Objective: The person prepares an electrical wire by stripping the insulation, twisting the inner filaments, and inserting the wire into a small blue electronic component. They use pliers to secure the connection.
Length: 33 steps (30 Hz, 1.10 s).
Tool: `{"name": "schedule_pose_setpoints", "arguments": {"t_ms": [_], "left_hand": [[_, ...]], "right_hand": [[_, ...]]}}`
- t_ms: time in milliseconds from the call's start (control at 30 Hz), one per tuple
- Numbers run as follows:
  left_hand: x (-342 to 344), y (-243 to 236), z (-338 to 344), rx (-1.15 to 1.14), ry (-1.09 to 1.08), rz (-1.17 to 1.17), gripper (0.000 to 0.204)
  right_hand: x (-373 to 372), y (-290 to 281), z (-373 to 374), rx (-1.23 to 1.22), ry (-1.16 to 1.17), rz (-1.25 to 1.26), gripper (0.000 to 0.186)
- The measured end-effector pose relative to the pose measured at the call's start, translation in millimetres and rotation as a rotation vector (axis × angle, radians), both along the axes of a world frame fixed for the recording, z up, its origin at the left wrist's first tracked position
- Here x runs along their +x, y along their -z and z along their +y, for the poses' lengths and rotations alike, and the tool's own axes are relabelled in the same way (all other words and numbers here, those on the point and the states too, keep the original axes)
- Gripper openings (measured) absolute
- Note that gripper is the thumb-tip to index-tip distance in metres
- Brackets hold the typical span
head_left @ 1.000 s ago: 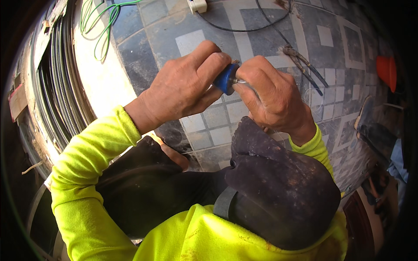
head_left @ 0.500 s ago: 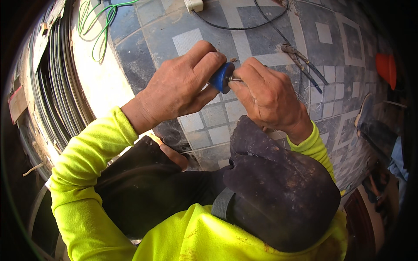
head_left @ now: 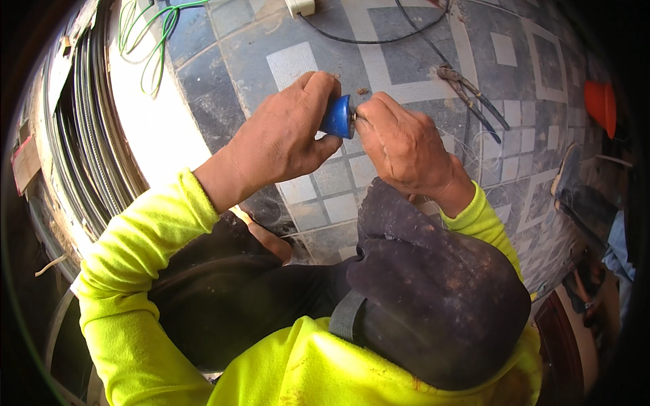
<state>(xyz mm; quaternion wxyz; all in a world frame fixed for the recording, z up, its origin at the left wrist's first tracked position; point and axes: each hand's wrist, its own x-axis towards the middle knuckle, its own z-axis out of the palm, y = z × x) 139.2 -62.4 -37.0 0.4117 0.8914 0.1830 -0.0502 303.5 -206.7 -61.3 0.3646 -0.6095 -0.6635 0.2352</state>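
My left hand (head_left: 277,132) grips a blue tapered plastic piece (head_left: 335,118), held just above the tiled floor, its flat end toward the right. My right hand (head_left: 403,145) is closed with thumb and forefinger at a small metal shaft (head_left: 354,116) sticking out of that end. The fingertips of my right hand are partly hidden. Thin pale strands (head_left: 474,162) lie on the floor beside my right hand. A pair of long-handled cutters or pliers (head_left: 467,95) lies beyond it, to the upper right.
Coiled dark cables (head_left: 84,135) line the left, beside loops of green wire (head_left: 159,47). A white plastic box (head_left: 298,7) with black cord lies at the top. At right are a red container (head_left: 599,108), footwear (head_left: 572,196) and someone's light-blue trouser leg (head_left: 616,250).
Both hands have shifted slightly leftward with the blue piece, which is now less tilted. The fingers of my left hand have moved a little on it.
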Motion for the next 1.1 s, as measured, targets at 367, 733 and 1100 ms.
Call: {"name": "schedule_pose_setpoints", "arguments": {"t_ms": [367,733,1100], "left_hand": [[-5.6,-0.5,-0.6,0.066,0.099,-0.132,0.055],[-1.6,6.8,9.4,-0.182,0.129,-0.025,0.055],[1.5,13.8,0.2,-0.09,0.075,-0.096,0.048]], "right_hand": [[-10.3,5.3,-4.0,-0.439,0.068,0.724,0.016],[-9.2,16.7,-6.0,-0.002,0.01,-0.114,0.016],[2.8,21.6,-10.8,-0.21,0.057,0.22,0.02]]}}
